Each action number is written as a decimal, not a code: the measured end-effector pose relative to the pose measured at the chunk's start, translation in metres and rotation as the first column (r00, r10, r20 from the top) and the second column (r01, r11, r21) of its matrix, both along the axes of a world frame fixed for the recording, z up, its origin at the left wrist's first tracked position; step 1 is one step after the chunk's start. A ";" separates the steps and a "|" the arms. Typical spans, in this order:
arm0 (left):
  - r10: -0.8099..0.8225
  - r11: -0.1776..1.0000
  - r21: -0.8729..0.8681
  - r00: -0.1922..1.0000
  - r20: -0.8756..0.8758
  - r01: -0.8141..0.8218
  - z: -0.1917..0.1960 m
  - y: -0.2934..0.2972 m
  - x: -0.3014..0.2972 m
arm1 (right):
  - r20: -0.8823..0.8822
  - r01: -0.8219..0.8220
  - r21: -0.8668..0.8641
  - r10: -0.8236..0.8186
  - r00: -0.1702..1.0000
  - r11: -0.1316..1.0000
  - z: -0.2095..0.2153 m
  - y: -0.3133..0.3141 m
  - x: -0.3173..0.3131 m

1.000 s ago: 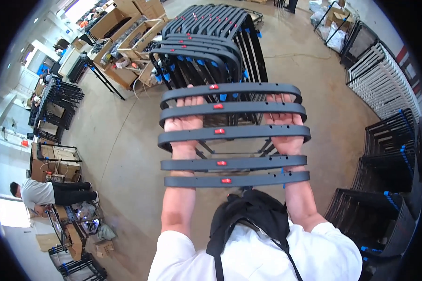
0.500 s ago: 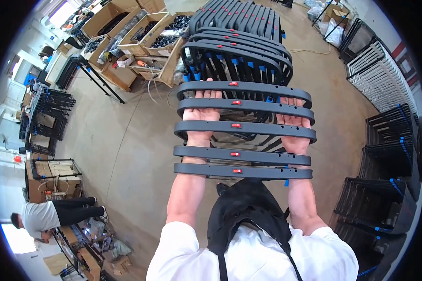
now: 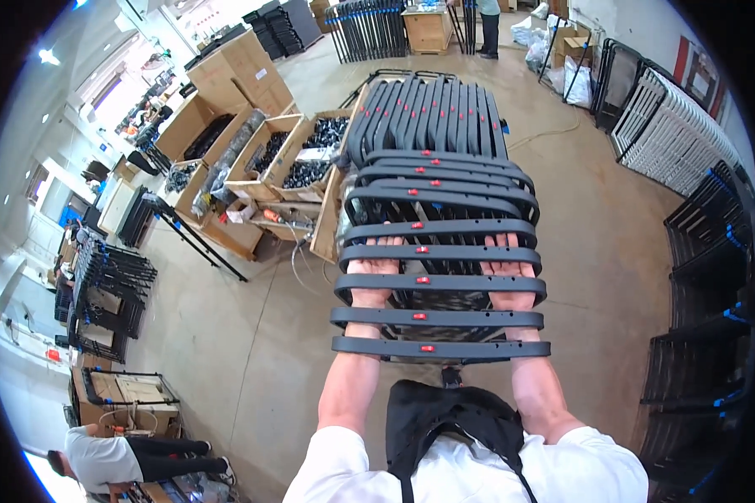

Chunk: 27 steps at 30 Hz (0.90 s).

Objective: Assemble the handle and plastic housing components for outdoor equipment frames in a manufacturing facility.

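Both my arms reach forward with palms up, under a row of several dark grey curved metal frames (image 3: 466, 283). Each frame has rounded ends, a red tag or switch on its front bar and small holes near its right end. They lie crosswise over my hands and forearms. My left hand (image 3: 374, 267) is open, fingers stretched forward beneath the far frames. Likewise open, my right hand (image 3: 507, 268) lies flat under their right part. Just beyond my fingertips stands a packed stack of similar frames (image 3: 428, 113), with red marks on their bars.
Left of the stack are wooden crates (image 3: 264, 180) of black parts and an orange-handled tool (image 3: 273, 216). White slatted racks (image 3: 675, 126) and black frames (image 3: 713, 277) line the right side. A co-worker (image 3: 101, 457) bends at the lower left; another person (image 3: 489, 29) stands far off.
The standing stack now appears nearer, and more of the room beyond it shows. My arms still carry the frames, which sit lower in view, close against the stack.
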<state>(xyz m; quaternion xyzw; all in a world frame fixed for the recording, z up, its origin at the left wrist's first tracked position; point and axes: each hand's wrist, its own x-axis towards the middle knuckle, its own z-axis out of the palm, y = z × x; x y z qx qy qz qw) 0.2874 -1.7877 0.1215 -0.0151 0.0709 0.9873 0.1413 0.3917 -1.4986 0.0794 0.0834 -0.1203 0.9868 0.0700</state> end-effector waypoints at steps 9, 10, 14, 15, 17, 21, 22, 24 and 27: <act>-0.152 0.988 0.031 0.982 0.114 0.150 0.006 0.015 -0.063 | 0.022 0.172 0.055 -0.174 0.985 0.984 0.010 -0.004 -0.028; -0.172 0.985 0.025 0.971 0.167 0.170 0.007 0.016 -0.067 | 0.090 0.220 0.068 -0.226 0.970 0.973 0.015 -0.008 -0.028; -0.287 0.956 0.120 0.935 0.208 0.267 -0.007 0.013 -0.086 | 0.104 0.264 0.099 -0.274 0.956 0.959 0.015 -0.013 -0.033; -0.293 0.954 0.120 0.934 0.203 0.273 -0.022 -0.001 -0.098 | 0.081 0.261 0.082 -0.267 0.960 0.962 0.013 -0.019 -0.041; -0.338 0.929 0.141 0.939 -0.057 0.343 -0.069 -0.044 -0.127 | 0.015 0.146 0.089 -0.147 0.989 0.985 -0.006 -0.038 -0.065; -0.478 0.878 0.059 0.864 0.160 0.475 -0.031 -0.024 -0.117 | 0.273 0.206 0.119 -0.231 0.934 0.971 -0.024 -0.030 -0.067; -0.472 0.880 0.037 0.862 0.183 0.474 -0.025 -0.022 -0.116 | 0.403 0.264 0.134 -0.296 0.866 0.955 -0.020 -0.031 -0.068; -0.466 0.880 0.009 0.859 0.212 0.475 -0.024 -0.025 -0.114 | 0.421 0.264 0.161 -0.309 0.853 0.951 -0.011 -0.035 -0.063; -0.494 0.854 -0.070 0.846 0.201 0.516 -0.023 -0.021 -0.116 | 0.381 0.242 0.158 -0.285 0.880 0.957 -0.002 -0.033 -0.060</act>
